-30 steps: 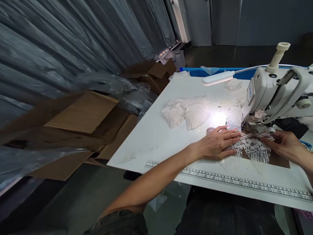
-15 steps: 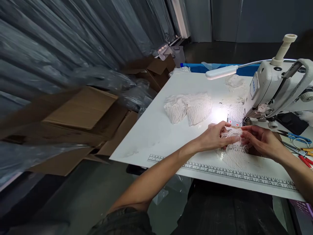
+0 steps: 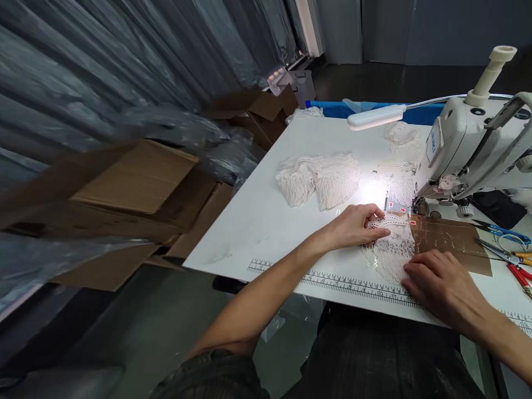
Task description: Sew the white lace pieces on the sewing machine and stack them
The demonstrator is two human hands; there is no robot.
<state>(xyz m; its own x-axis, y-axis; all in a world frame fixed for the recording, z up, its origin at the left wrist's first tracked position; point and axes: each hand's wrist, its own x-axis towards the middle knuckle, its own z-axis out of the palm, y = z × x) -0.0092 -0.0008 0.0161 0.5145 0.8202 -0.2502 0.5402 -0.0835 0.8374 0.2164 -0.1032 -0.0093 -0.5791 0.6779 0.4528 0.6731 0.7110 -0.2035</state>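
Observation:
A piece of cream lace trim [image 3: 388, 252] lies on the white table [image 3: 266, 221] in front of the sewing machine [image 3: 469, 149]. My left hand [image 3: 357, 226] rests on its upper left edge, fingers curled and pinching the lace. My right hand [image 3: 436, 282] lies palm down at the lace's lower right corner, fingers flat and pressing on it near the printed ruler [image 3: 357, 285]. A brown paper patch [image 3: 451, 238] is taped to the table to the right of the lace.
Two more folded lace pieces [image 3: 318, 180] lie farther back under the lamp [image 3: 376, 117]. Scissors and tools [image 3: 505, 244] sit at the right edge. Cardboard boxes [image 3: 137, 188] and plastic sheeting fill the floor to the left.
The lace has been pulled away from under the needle and folded leftward, uncovering the brown patch. My right hand moved from the lace's top edge down to its lower right corner.

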